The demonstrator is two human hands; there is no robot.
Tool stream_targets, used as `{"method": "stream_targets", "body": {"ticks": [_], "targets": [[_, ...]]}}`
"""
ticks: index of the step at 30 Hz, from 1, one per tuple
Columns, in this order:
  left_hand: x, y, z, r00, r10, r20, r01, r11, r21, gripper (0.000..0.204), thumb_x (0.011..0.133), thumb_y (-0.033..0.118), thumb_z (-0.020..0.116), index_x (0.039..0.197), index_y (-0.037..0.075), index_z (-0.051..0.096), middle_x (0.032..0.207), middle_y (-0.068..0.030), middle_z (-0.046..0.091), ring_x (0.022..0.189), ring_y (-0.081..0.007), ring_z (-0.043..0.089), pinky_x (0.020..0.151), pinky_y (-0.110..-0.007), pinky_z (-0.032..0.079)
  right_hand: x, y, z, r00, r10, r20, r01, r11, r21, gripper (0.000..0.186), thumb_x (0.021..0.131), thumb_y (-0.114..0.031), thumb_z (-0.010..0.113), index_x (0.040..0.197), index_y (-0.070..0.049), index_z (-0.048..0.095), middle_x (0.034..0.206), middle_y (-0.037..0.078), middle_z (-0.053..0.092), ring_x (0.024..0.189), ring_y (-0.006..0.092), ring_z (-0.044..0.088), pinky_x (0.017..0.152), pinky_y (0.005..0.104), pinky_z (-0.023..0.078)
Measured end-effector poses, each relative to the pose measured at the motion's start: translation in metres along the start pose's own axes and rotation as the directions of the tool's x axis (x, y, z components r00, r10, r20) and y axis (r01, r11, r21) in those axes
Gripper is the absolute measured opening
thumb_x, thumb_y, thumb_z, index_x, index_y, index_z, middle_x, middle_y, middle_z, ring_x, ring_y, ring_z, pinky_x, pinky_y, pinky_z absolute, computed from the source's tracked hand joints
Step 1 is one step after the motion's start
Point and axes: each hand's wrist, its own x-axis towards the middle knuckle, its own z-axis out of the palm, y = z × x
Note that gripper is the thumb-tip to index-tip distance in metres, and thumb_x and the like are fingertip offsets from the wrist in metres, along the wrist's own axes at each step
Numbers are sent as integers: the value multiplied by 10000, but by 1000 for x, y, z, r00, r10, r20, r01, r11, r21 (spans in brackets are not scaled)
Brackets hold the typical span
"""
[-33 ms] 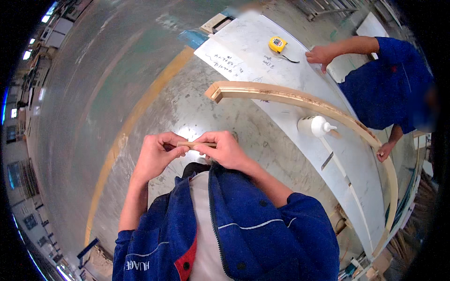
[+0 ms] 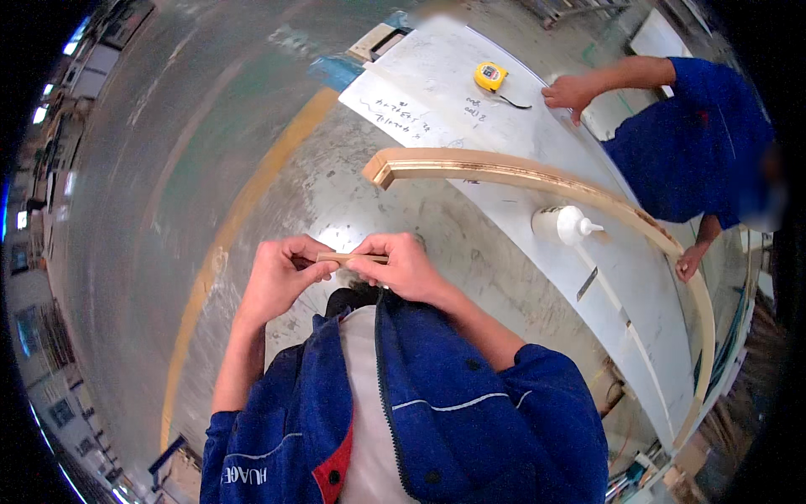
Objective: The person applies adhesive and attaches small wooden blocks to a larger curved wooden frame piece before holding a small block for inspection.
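Note:
Between my two hands, in front of my chest, is a short thin wooden strip (image 2: 339,258). My left hand (image 2: 285,273) pinches its left end between thumb and fingers. Its right part is pinched by my right hand (image 2: 399,267), whose thumb lies close to the left one. A long curved wooden moulding (image 2: 520,175) lies over the white table (image 2: 537,101) to the right, its cut end jutting past the near edge. Neither of my hands touches it.
Across the table, a co-worker in blue rests one hand (image 2: 575,92) at the table's far edge and holds the moulding with the other hand (image 2: 690,262). On the table are a white glue bottle (image 2: 561,225), a yellow tape measure (image 2: 490,76) and a narrow pale strip (image 2: 610,294).
The view has shifted slightly, so the table and floor line sit a little differently. My hands keep the same grip on the wooden strip.

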Motion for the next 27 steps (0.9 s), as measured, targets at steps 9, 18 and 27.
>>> {"method": "stream_targets", "body": {"ticks": [9,18,27], "targets": [[100,-31,-60,964,24,266,19,988,-156,118,947,64,820,948,-23,741,818,-70,757,700,-102,702,648,-258,579,46,17,5,944,75,-322,-143,971,-194,343,919,-287,861,830,19,733,693,29,687,662,83,613,600,288,483],[187,-26,-116,773,119,623,-191,980,50,294,944,80,809,1212,-29,758,893,-69,782,786,-108,712,720,-293,585,75,48,67,743,220,-632,51,923,382,167,1064,-157,680,1035,1,728,824,56,737,724,124,690,684,304,577],[222,44,-68,414,149,898,-725,650,227,385,889,157,864,1244,35,776,1061,-173,799,914,-233,782,831,-369,625,91,72,63,656,41,-753,252,929,270,302,1058,-271,707,886,-23,695,802,23,721,723,106,657,674,293,540]]}}
